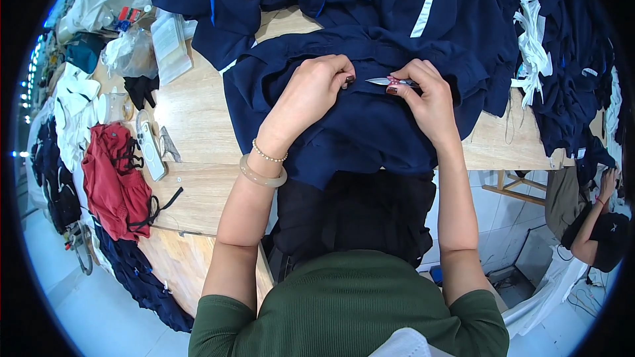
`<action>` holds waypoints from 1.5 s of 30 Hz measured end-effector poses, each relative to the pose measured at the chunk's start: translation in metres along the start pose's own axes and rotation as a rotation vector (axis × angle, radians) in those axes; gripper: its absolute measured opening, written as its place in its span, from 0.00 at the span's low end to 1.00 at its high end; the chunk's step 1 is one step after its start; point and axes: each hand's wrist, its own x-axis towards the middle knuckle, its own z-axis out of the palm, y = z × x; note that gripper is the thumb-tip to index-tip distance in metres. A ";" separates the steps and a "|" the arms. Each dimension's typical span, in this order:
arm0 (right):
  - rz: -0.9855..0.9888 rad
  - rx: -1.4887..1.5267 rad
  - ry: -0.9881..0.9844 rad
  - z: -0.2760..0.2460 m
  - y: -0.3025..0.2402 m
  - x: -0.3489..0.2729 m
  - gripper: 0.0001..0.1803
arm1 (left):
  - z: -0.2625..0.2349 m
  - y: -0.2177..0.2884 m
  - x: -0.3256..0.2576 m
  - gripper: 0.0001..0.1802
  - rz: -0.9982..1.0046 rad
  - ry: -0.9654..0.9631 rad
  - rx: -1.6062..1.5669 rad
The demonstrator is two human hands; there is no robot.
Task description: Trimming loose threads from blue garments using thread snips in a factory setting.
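Observation:
A navy blue garment lies bunched in front of me, its near part hanging over the table edge onto my lap. My right hand is closed on a pair of small thread snips, whose pointed metal blades aim left over the cloth. My left hand is held in a pinch above the garment's opening, a short way left of the blade tips. Whatever sits between its fingertips is too small to tell. A bracelet and a bangle circle the left wrist.
More navy garments with white stripes pile up at the far side. At left on the wooden table are a red garment, a phone and plastic bags. White strips hang at right; another person is beyond.

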 end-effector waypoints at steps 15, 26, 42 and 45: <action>0.009 0.011 0.000 0.005 -0.006 0.001 0.08 | 0.004 0.006 0.004 0.04 -0.128 -0.001 -0.135; 0.125 0.375 0.266 -0.018 -0.010 -0.002 0.07 | -0.039 -0.008 -0.007 0.07 -0.110 0.733 0.275; 0.168 -0.385 0.528 -0.053 0.037 -0.027 0.12 | -0.037 -0.050 -0.076 0.13 -0.742 0.680 -0.159; 0.424 0.600 0.711 -0.064 0.061 -0.023 0.06 | -0.061 -0.051 -0.089 0.12 -0.795 0.719 -0.993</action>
